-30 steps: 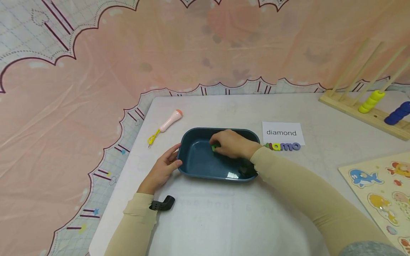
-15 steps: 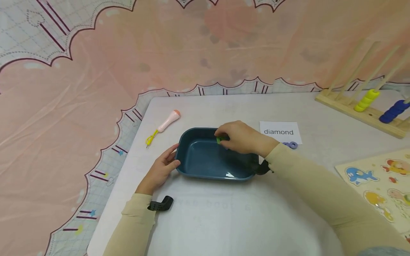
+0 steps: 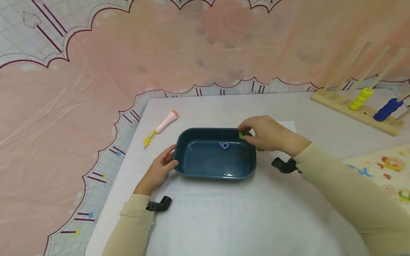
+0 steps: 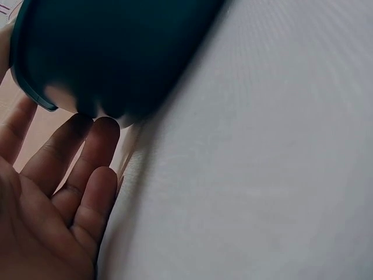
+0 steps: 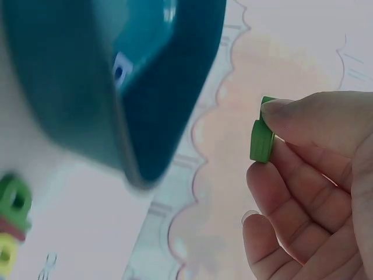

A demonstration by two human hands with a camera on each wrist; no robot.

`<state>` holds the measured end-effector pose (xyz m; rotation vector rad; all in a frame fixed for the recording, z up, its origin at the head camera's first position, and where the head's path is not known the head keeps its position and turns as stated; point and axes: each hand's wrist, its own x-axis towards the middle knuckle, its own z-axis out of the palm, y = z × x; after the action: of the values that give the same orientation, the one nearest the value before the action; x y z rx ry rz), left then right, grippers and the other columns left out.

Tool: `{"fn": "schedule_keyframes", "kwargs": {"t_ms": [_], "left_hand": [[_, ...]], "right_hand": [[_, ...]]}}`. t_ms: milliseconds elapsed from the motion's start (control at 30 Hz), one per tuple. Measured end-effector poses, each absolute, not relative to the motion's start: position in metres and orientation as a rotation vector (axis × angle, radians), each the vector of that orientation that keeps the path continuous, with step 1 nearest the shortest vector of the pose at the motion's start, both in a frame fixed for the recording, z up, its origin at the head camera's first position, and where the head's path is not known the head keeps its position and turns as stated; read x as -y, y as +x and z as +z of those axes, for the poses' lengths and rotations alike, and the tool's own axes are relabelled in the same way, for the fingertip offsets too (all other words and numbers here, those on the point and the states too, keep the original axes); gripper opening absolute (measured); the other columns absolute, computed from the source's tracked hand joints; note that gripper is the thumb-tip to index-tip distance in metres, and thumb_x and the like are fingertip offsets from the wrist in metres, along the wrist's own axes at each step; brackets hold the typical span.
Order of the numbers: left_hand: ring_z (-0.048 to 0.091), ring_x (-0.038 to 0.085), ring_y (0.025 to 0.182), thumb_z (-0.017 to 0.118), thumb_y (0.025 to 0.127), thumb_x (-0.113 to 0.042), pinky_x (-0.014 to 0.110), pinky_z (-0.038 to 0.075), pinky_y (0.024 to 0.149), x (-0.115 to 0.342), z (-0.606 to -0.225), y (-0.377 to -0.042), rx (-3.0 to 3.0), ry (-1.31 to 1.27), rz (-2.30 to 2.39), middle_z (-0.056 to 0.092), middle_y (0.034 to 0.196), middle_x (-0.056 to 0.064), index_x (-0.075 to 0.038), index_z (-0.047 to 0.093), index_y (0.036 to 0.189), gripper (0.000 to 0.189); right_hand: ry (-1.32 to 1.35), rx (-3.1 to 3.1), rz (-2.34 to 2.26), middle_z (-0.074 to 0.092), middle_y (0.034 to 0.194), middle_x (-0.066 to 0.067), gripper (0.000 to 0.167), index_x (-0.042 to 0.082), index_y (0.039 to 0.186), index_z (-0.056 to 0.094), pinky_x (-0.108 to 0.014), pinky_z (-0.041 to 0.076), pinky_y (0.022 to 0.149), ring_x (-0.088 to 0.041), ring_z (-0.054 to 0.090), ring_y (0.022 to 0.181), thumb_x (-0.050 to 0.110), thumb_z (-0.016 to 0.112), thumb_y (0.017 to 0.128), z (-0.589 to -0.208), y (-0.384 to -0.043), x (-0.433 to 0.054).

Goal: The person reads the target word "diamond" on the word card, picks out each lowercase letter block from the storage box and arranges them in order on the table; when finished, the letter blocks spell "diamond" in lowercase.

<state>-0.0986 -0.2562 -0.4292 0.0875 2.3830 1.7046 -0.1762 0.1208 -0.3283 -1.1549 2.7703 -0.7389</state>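
A dark teal rectangular basin point(image 3: 198, 161) stands on the white table, with a small purple letter point(image 3: 224, 145) lying inside it. My left hand point(image 3: 159, 170) is at its left end, and in the left wrist view the fingertips point(image 4: 105, 131) rest against the outer wall, loosely extended. Over the basin's far right corner, my right hand point(image 3: 269, 135) pinches a green letter point(image 5: 262, 140) between thumb and fingers; seen edge-on, its shape is unclear. In the right wrist view, a green d point(image 5: 14, 201) and a yellow letter point(image 5: 7, 252) lie on the table beyond the basin.
A white card point(image 3: 288, 125) is mostly hidden behind my right hand. To the left lies a pink pen-like stick with a yellow end point(image 3: 164, 122). A wooden bead stand point(image 3: 355, 108) and an animal puzzle board point(image 3: 384, 174) occupy the right side.
My right hand has lifted from inside the basin and moved right to its far right corner, carrying the green letter. The purple letter in the basin is now uncovered. My left hand stays put.
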Motion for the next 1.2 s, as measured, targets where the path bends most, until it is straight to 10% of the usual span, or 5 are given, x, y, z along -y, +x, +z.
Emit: {"fn": "schedule_keyframes", "kwargs": {"t_ms": [1200], "left_hand": [[0.043,0.038,0.137,0.060,0.102,-0.014,0.053,0.032,0.110,0.255,-0.428,-0.097,-2.387,0.107,1.704,0.039,0.153,0.026,-0.009,0.028,0.158,0.065]], "right_hand": [[-0.648,-2.864,-0.696,0.069,0.105,-0.019,0.032,-0.008,0.117,0.066,-0.049,0.051,0.078,-0.033,0.064,0.096,0.012,0.070,0.092,-0.378,-0.172,-0.248]]}}
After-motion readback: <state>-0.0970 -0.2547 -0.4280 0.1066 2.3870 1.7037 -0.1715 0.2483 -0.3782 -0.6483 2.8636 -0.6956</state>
